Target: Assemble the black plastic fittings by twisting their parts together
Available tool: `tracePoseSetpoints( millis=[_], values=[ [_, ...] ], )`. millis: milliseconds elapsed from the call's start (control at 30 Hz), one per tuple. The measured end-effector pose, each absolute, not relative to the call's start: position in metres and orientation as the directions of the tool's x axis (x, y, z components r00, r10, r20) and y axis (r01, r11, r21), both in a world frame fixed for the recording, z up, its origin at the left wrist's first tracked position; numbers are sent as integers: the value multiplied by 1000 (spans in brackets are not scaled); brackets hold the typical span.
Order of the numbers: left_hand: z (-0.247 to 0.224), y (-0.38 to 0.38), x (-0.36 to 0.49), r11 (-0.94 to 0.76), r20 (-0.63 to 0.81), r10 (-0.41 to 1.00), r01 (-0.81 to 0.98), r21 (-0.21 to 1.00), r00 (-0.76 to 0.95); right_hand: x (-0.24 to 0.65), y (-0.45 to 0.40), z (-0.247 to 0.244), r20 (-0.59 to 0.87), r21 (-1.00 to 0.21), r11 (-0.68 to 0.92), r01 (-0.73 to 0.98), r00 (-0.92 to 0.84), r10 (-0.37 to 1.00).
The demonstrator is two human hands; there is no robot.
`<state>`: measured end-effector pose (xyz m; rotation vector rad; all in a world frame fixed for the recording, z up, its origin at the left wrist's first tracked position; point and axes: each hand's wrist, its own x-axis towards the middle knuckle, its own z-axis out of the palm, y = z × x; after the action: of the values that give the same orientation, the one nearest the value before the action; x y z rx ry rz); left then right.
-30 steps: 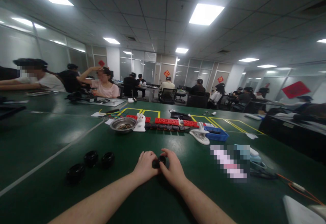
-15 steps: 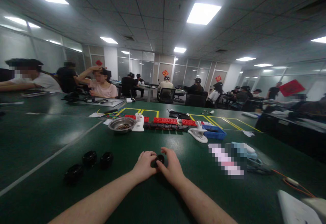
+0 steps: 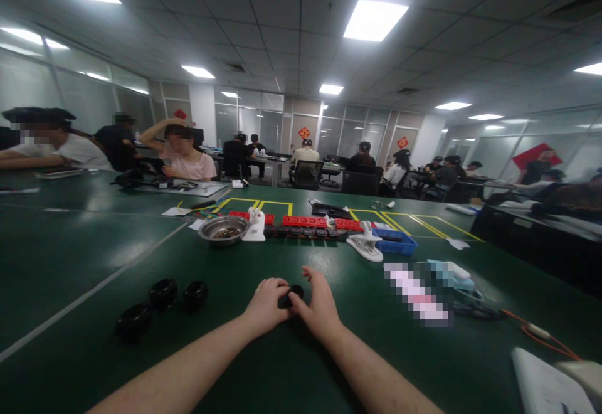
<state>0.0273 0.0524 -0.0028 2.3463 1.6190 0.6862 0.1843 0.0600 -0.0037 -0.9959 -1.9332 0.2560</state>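
Observation:
Between my hands, low over the green table (image 3: 226, 364), is a small black round part (image 3: 296, 291), partly covered by fingers. My left hand (image 3: 268, 302) curls its fingers and thumb around the part's left side. From the right, my right hand (image 3: 320, 301) presses its thumb on the near side of the part, while its index finger stands raised and away. Three glossy black ring-shaped parts, thick like small tyres, sit to the left: a back one (image 3: 162, 292), a right one (image 3: 195, 293) and a nearer one (image 3: 133, 322).
A metal bowl (image 3: 222, 231) holds small pieces. Beside it are white clamp stands (image 3: 254, 226), a row of red blocks (image 3: 305, 221) and a blue tray (image 3: 397, 243). A pale blue pouch (image 3: 451, 274) and cables (image 3: 484, 310) lie rightward. Several people sit beyond.
The black part has tilted slightly between my fingers, and my right index finger has lifted a little. The whole view has shifted slightly.

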Motion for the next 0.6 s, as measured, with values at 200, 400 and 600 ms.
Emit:
tracePoseSetpoints(
  millis=[200,400,600],
  values=[
    [0,50,29,-342,262,933,830,440,246,185,61,-5,604,-546,650,528,-290,742],
    [-1,52,29,-326,272,937,827,458,219,183,55,-1,618,-540,667,513,-296,728],
    [1,50,27,-402,260,914,778,483,311,184,58,-2,597,-547,646,532,-293,747]
  ],
)
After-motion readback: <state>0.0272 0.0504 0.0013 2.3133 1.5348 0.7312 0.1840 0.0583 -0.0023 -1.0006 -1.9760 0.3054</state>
